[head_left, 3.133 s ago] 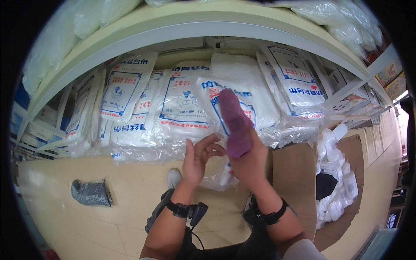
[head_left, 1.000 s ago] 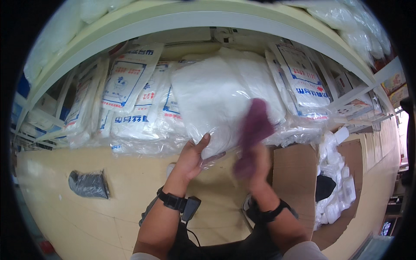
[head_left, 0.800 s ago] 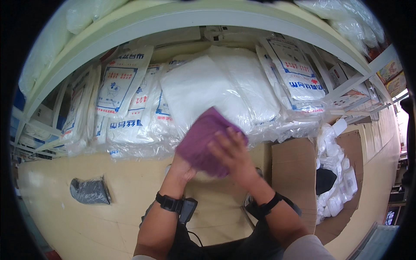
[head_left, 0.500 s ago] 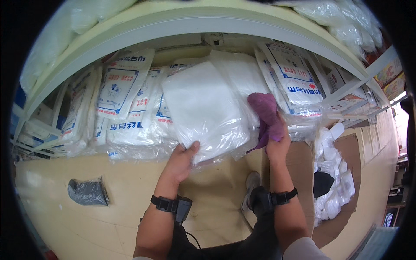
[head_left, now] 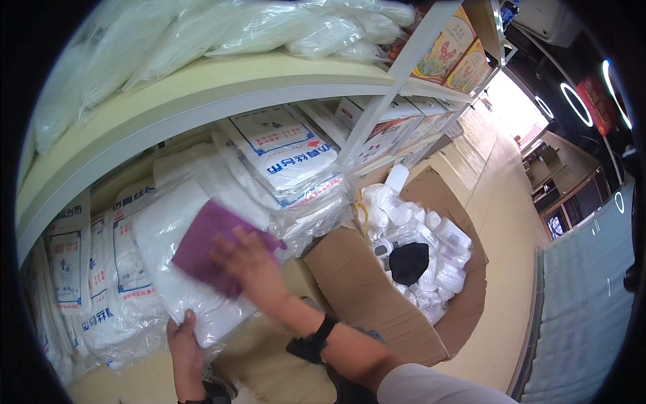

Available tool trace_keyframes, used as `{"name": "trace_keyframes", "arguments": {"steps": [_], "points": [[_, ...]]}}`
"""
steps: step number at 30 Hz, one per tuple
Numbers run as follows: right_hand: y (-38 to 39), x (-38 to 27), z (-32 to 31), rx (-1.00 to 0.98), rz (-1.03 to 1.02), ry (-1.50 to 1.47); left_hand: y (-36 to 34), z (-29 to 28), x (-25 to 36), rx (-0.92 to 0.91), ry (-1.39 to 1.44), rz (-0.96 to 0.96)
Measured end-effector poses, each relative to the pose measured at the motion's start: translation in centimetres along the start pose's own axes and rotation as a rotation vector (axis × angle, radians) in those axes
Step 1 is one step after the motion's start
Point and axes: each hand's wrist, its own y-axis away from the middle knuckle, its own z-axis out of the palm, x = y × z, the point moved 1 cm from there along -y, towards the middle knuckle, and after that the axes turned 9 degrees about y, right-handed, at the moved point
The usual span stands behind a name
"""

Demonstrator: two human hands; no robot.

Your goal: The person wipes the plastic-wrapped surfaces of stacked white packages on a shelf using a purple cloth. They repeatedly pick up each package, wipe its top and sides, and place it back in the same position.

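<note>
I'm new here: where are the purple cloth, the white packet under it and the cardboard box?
Purple cloth [head_left: 200, 244], head view: left part.
Plastic-wrapped white packet [head_left: 158, 236], head view: uncovered left side.
Cardboard box [head_left: 373, 286], head view: left panel.

The cloth [head_left: 202, 246] is coloured plain purple; the package [head_left: 156, 229] under it is shown plain white. Stacked packages [head_left: 289, 151] are printed in blue and red on white, with blue-framed panels. The shelf [head_left: 188, 79] is finished in cream, edged pale grey; boxes [head_left: 441, 52] at its right end are patterned yellow and red.
</note>
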Motion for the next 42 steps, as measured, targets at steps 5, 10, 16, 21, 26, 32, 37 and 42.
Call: {"name": "trace_keyframes", "arguments": {"steps": [5, 10, 16, 21, 26, 32, 37, 42], "points": [[-0.2, 3.1, -0.7, -0.012, 0.396, -0.268, -0.4, 0.2, 1.8, -0.037, 0.073, -0.046], [-0.6, -5.6, 1.0, 0.077, 0.178, -0.396, -0.5, 2.2, 0.9, 0.019, -0.041, -0.021], [0.7, -9.2, 3.4, -0.075, -0.130, -0.351, -1.9, -0.9, -1.7, 0.032, -0.179, 0.112], [-0.1, 2.5, 1.6, 0.036, 0.286, -0.031, -0.4, 1.8, -0.5, 0.045, -0.144, 0.156], [-1.2, 0.7, 0.4, 0.047, 0.355, -0.131, -0.5, 1.2, 0.5, 0.087, -0.058, 0.066], [-1.6, -6.6, -0.9, -0.069, 0.109, -0.335, -3.4, -3.0, -1.5, 0.119, -0.187, 0.171], [-1.4, -8.8, -0.5, -0.157, -0.163, -0.310, -2.4, -0.7, 0.0, -0.033, 0.032, 0.098], [-2.0, -0.3, 0.2, -0.016, 0.142, -0.045, -0.1, 1.4, -0.2, 0.074, -0.075, 0.091]]}}
